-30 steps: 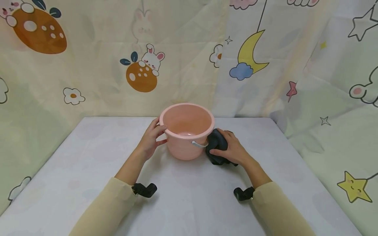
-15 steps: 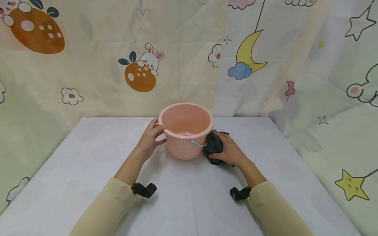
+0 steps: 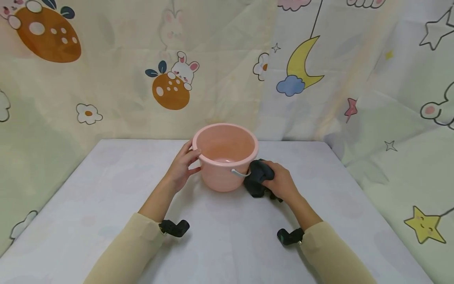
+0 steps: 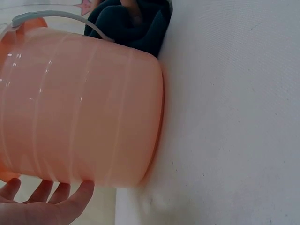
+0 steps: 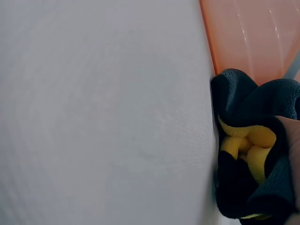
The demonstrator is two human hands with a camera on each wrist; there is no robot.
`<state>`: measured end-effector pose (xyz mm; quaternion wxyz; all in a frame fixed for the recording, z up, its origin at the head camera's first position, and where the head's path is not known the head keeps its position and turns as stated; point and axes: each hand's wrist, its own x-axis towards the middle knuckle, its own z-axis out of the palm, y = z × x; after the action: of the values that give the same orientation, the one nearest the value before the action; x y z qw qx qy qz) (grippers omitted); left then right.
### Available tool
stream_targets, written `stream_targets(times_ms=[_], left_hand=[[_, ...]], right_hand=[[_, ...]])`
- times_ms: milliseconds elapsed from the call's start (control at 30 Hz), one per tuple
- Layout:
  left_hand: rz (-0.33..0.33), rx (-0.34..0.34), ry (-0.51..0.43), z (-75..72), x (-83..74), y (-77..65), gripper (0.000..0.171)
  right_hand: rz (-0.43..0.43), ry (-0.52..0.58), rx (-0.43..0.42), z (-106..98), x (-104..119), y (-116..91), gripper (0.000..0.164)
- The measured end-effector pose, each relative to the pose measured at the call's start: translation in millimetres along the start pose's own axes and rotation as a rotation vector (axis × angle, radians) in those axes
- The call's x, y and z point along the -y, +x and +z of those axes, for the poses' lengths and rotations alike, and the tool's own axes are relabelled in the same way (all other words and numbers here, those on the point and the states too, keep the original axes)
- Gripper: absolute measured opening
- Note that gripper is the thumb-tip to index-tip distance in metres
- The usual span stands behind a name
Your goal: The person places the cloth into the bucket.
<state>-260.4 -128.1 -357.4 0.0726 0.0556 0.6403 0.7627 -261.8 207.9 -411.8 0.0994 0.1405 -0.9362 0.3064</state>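
Note:
A pink plastic bucket (image 3: 220, 177) stands upright at the back of the table, its grey handle (image 4: 65, 14) hanging down on the right side. My left hand (image 3: 180, 169) rests against its left side near the rim. In the left wrist view the fingertips (image 4: 84, 190) touch the wall without wrapping round it. Right beside the bucket, my right hand (image 3: 283, 182) grips a bunched, dark blue-green plush towel (image 3: 256, 182). Yellow lining (image 5: 258, 157) shows in its folds in the right wrist view. Some of my right fingers are hidden by the towel.
A white cloth covers the table (image 3: 220, 244), and a printed curtain (image 3: 124, 71) hangs behind its back edge. Small black wrist cameras (image 3: 175, 228) are strapped to both wrists.
My right hand has shifted its hold on the towel, its fingers now further back on it, and the folds have changed shape. Bucket and left hand have stayed in place.

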Motion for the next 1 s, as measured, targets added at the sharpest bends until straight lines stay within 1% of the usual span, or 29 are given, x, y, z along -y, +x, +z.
stream_targets(times_ms=[167, 367, 633, 800, 933, 1000], left_hand=[[-0.003, 0.008, -0.003, 0.4, 1.1, 0.4, 0.064], [0.003, 0.003, -0.012, 0.0, 1.5, -0.5, 0.063], [0.010, 0.013, -0.007, -0.4, 0.8, -0.7, 0.062], [0.008, 0.012, -0.005, -0.3, -0.3, -1.0, 0.062], [0.006, 0.014, -0.003, -1.1, -0.3, -0.7, 0.063], [0.004, 0.015, -0.001, -1.6, -0.3, -0.4, 0.063]], right_hand=[[0.050, 0.045, -0.016, 0, -3, -2, 0.062], [0.066, 0.102, -0.034, -2, -4, -4, 0.060], [0.139, 0.180, -0.035, -14, -2, -9, 0.058], [0.211, 0.293, -0.024, -23, 0, -12, 0.060], [0.229, 0.383, -0.047, -30, -3, -15, 0.060], [0.233, 0.404, -0.063, -33, -4, -16, 0.060]])
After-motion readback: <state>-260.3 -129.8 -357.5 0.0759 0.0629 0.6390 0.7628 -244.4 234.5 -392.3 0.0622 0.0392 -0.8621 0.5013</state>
